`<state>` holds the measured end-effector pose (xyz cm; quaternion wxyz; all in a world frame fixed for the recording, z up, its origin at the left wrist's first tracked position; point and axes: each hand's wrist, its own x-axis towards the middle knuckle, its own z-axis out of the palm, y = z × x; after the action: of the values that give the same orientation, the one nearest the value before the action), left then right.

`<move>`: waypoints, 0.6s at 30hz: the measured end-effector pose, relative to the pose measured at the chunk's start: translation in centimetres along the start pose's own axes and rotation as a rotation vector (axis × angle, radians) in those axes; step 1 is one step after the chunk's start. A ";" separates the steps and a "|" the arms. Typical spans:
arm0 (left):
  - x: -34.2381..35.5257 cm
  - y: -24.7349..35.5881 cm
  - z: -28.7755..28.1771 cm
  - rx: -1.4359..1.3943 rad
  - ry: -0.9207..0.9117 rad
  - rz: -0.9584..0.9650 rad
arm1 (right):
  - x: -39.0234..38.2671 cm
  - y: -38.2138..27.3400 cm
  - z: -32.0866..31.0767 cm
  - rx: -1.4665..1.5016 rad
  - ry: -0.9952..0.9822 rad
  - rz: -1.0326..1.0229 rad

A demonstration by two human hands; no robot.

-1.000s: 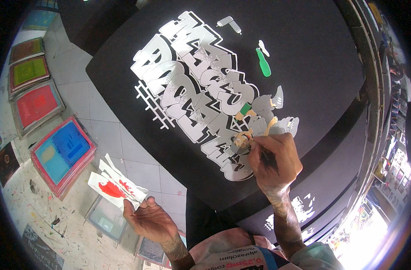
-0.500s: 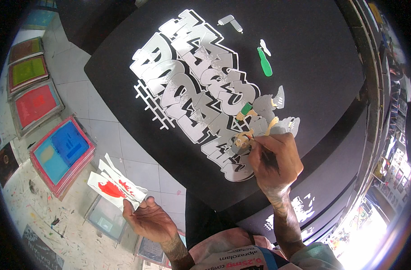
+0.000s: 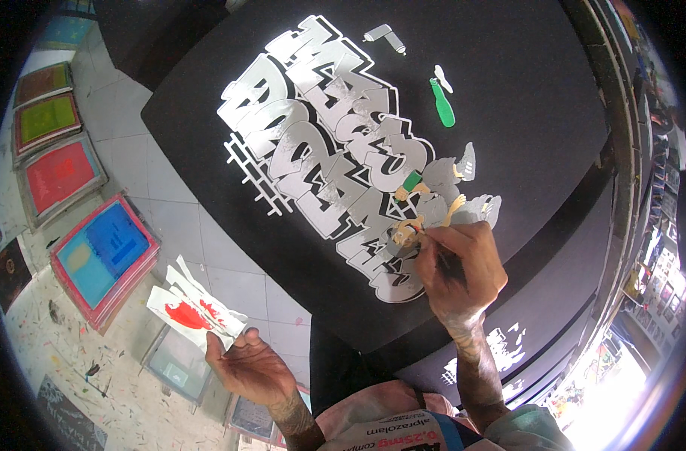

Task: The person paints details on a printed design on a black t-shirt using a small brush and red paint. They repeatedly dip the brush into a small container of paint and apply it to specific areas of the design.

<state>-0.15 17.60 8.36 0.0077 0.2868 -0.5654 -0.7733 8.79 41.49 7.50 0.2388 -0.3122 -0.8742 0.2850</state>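
Observation:
In my left hand (image 3: 253,368) is a folded piece of white paper (image 3: 165,301) with a wet-looking red paint smear (image 3: 187,316), pinched at its near corner between thumb and fingers. My right hand (image 3: 463,274) closes on what looks like a thin paintbrush, mostly hidden by the fingers. Its tip meets the face of a painted figure (image 3: 404,234) on a black fabric panel (image 3: 508,120). Large silver-and-white lettering (image 3: 313,143) covers much of that panel. A green bottle shape (image 3: 441,104) and grey spray-can shapes (image 3: 386,37) are printed farther off.
Framed printing screens in blue (image 3: 106,248), red (image 3: 61,174) and green (image 3: 45,122) lean or lie along the left. Below the panel are a tiled floor (image 3: 230,289) and a paint-flecked surface (image 3: 65,353). Another black printed panel (image 3: 493,353) sits at the right, near a long rail (image 3: 625,150).
Almost nothing differs. The right hand stays at the figure's face with only a tiny shift, and the paper in the left hand has barely moved.

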 end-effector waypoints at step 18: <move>-4.9 1.6 1.7 0.040 -0.114 -0.051 | -0.1 -14.5 1.9 0.374 -0.336 -0.262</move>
<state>2.65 20.09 12.23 -0.0497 0.2566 -0.5729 -0.7768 1.81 31.47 15.51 0.1788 -0.0956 -0.8666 0.4559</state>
